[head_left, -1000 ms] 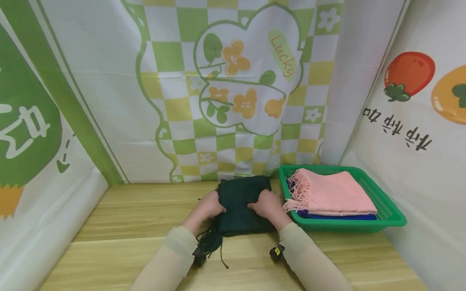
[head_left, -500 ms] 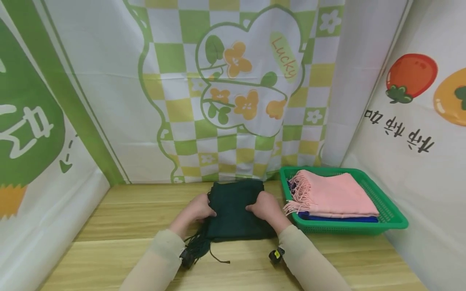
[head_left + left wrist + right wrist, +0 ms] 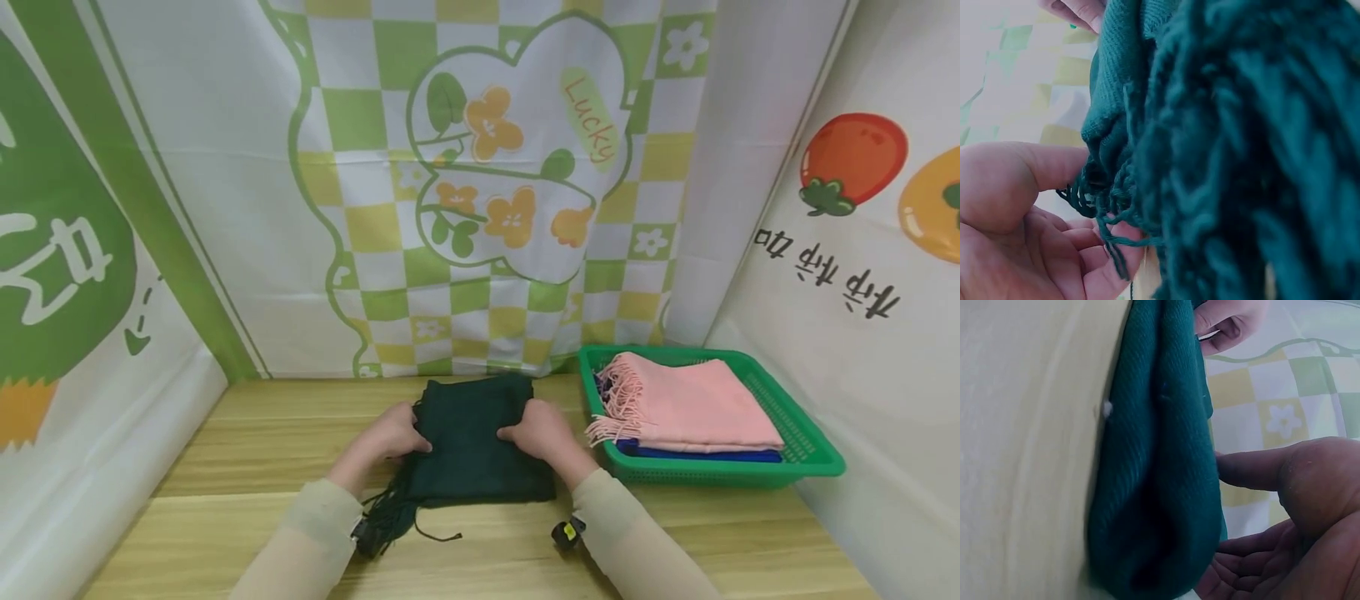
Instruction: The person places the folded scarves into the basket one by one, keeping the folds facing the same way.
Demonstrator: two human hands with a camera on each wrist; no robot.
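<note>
A folded dark green scarf (image 3: pixel 472 446) lies on the wooden table (image 3: pixel 255 433), with its fringe (image 3: pixel 386 517) trailing off its near left corner. My left hand (image 3: pixel 408 437) grips the scarf's left edge, thumb on top. My right hand (image 3: pixel 517 433) grips its right edge the same way. In the left wrist view the left hand (image 3: pixel 1085 206) has its thumb pointing at the scarf (image 3: pixel 1241 156) and its fingers curled under the fringe strands. In the right wrist view the right hand (image 3: pixel 1229 512) touches the top of the folded scarf (image 3: pixel 1160 475) with its thumb, fingers curled below.
A green plastic basket (image 3: pixel 720 479) stands at the right of the table, holding a folded pink scarf (image 3: pixel 690 404) on top of a blue one (image 3: pixel 705 454). Printed cloth walls close the table in at the back, left and right.
Both hands have slid the dark green scarf a little to the left, away from the basket. The fringe has moved left with it.
</note>
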